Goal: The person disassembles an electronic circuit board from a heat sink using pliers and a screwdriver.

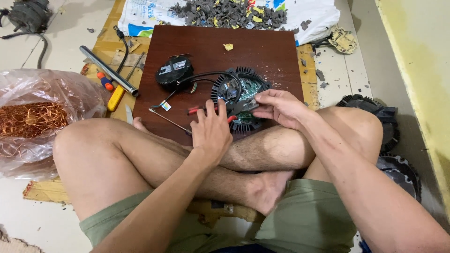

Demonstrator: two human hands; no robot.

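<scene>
A round black finned motor housing (236,89) with a green circuit board inside lies on a dark wooden board (206,47). My left hand (211,131) grips red-handled pliers (199,110) whose jaws reach into the housing. At the housing's right edge my right hand (279,107) pinches a small grey part (248,104). Black cables run from the housing to a black oval module (174,71) on the board's left. My crossed bare legs lie under both hands.
A clear bag of copper wire (33,119) sits at left. Near it lie a metal tube (108,70), a yellow-handled tool (116,97) and an orange screwdriver (105,80). Grey scrap bits (229,13) are heaped on a white sack behind. More finned housings (384,126) lie at right.
</scene>
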